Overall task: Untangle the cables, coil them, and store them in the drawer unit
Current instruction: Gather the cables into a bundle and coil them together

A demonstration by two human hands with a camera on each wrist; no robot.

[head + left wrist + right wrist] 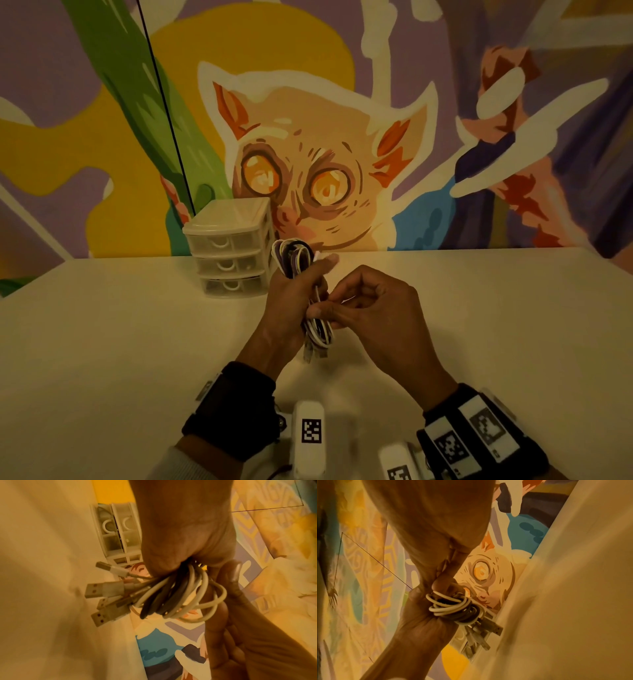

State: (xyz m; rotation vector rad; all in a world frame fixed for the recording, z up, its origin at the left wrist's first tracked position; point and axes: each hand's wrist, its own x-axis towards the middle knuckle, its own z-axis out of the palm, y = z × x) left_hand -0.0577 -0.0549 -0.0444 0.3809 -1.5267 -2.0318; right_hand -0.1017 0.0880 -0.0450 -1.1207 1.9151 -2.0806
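Note:
My left hand (296, 291) grips a bundle of coiled white and dark cables (320, 330) upright above the table, with loops sticking out above the fist and below it. Several USB plugs (101, 591) hang from the lower end of the bundle (180, 595). My right hand (359, 308) pinches the cables at the middle of the coil with thumb and curled fingers. In the right wrist view the cable loops (453, 608) wrap beside the left hand's palm (419, 615). The drawer unit (229, 246), translucent with three drawers all pushed in, stands just behind and left of the hands.
The white table (120, 342) stretches left and right of the hands. A painted mural wall (342, 154) rises right behind the table's far edge. A thin dark line (164, 102) runs down the wall towards the drawer unit.

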